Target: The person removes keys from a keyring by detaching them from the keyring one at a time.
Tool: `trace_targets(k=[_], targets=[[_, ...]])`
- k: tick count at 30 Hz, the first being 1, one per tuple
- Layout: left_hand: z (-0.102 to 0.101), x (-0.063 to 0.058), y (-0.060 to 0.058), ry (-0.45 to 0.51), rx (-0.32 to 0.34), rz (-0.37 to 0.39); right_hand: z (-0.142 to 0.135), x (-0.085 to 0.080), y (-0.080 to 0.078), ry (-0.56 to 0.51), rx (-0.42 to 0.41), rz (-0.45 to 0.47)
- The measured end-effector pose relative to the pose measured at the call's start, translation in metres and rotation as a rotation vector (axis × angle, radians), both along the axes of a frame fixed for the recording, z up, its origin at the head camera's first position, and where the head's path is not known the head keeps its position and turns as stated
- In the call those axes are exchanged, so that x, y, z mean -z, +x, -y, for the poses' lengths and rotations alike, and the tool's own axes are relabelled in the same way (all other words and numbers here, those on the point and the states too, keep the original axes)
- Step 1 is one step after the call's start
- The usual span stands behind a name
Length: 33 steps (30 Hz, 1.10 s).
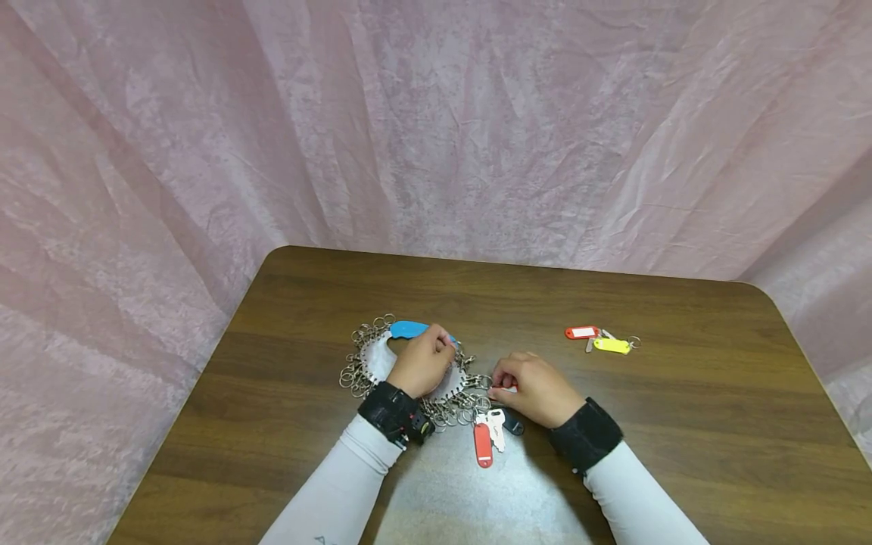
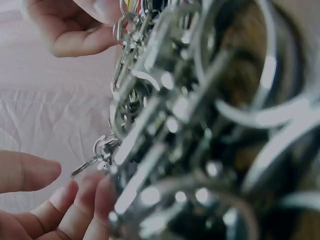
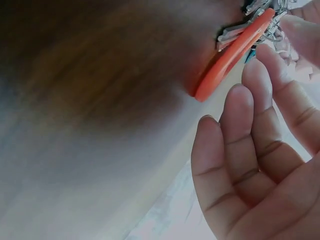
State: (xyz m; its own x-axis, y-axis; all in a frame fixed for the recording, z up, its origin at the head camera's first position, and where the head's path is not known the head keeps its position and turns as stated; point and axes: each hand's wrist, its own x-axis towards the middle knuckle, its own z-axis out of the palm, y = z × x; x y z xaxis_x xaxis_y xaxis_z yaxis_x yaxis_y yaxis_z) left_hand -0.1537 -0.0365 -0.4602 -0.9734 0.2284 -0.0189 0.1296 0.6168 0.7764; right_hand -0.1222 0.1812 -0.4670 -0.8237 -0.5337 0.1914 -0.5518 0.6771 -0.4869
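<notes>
A round white key holder (image 1: 375, 359), rimmed with several metal snap hooks and rings and topped by a blue handle (image 1: 409, 329), lies on the table. My left hand (image 1: 422, 361) is over its upper right part beside the handle; in the left wrist view its thumb (image 2: 37, 171) stands apart from loosely bent fingers near a small hook. At the holder's right rim, my right hand (image 1: 541, 390) pinches a key ring (image 2: 120, 31) with a red key tag (image 3: 227, 62). Just below hang another red tag (image 1: 483, 445), a silver key (image 1: 497, 431) and a black fob (image 1: 514, 422).
At the back right of the brown wooden table (image 1: 688, 424) lie a red tag (image 1: 581, 332) and a yellow tag (image 1: 611, 346) with keys and a ring. A pink curtain (image 1: 477, 129) hangs behind the table.
</notes>
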Motion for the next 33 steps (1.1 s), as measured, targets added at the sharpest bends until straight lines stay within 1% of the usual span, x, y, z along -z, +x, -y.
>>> trace_targets(k=[2,5,6,8,10,13,16,18,21,27,33], targets=[[-0.002,0.001,0.0,0.015,-0.016,-0.032,0.0,0.0,0.0,0.003,-0.006,-0.001],[-0.006,0.002,0.001,0.038,-0.034,-0.123,0.0,0.0,0.0,0.004,-0.015,0.004],[-0.007,0.002,0.001,0.045,-0.023,-0.156,0.0,0.0,0.0,0.006,-0.015,0.005],[-0.009,0.002,0.002,0.049,0.028,-0.198,-0.001,0.0,-0.001,0.009,-0.012,0.012],[-0.012,0.003,0.004,0.035,0.101,-0.194,-0.002,0.0,-0.001,0.012,-0.005,0.008],[-0.014,0.006,0.007,0.009,0.21,-0.146,-0.002,0.001,-0.001,0.011,0.018,-0.004],[-0.015,0.008,0.009,0.018,0.269,-0.114,-0.002,0.001,-0.001,-0.005,0.044,-0.019],[-0.015,0.009,0.008,0.027,0.289,-0.104,-0.002,0.0,-0.001,-0.02,0.059,-0.024],[-0.015,0.01,0.008,0.024,0.299,-0.104,-0.001,-0.002,0.0,-0.045,0.069,-0.035],[-0.017,0.011,0.007,-0.033,0.32,-0.105,0.001,-0.004,0.0,-0.086,0.073,-0.031],[-0.019,0.011,0.008,-0.079,0.332,-0.109,0.001,-0.004,-0.001,-0.1,0.082,-0.012]])
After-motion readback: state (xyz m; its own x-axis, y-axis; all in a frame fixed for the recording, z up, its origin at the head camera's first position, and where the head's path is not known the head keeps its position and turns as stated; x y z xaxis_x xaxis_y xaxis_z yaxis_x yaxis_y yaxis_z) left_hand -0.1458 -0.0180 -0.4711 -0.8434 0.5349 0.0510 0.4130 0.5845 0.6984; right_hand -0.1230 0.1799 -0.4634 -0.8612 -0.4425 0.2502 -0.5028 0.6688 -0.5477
